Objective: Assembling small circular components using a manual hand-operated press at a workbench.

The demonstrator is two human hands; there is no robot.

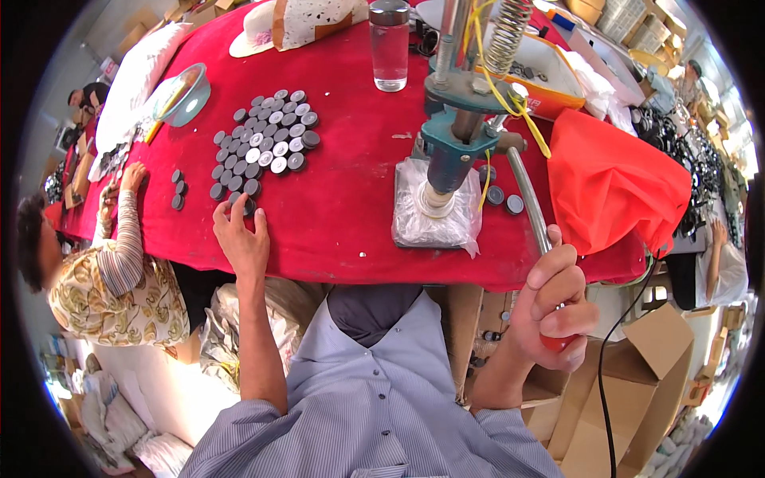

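Right hand (554, 303) is wrapped tight around the red grip at the end of the long metal lever (527, 199), fingers curled shut on it, well out past the bench edge and below the press (450, 151). Left hand (241, 239) lies at the near edge of the red bench (335, 215), far to the left of the press, fingers loosely spread with the tips touching a dark round cap (245, 205) at the low corner of the big cluster of caps (263, 147). Under the ram of the press, a white piece (437, 199) sits on the plastic-wrapped base; whether a cap is seated there squarely I cannot tell. If it sits crooked, a pull on the lever would likely crush or jam it. With the eyes on the left hand's caps, the right could pull the lever without a check on the die. A yellow cord (510, 99) dangles down the press column beside the lever pivot and could get snagged or pinched as the lever swings. An orange bag (613, 187) crowds the lever just right of the press and might catch the arm. Behind the press a clear water bottle (390, 44) stands upright, and hard strokes could shake it over. A few loose caps (502, 197) lie right of the press base, near enough to be knocked off
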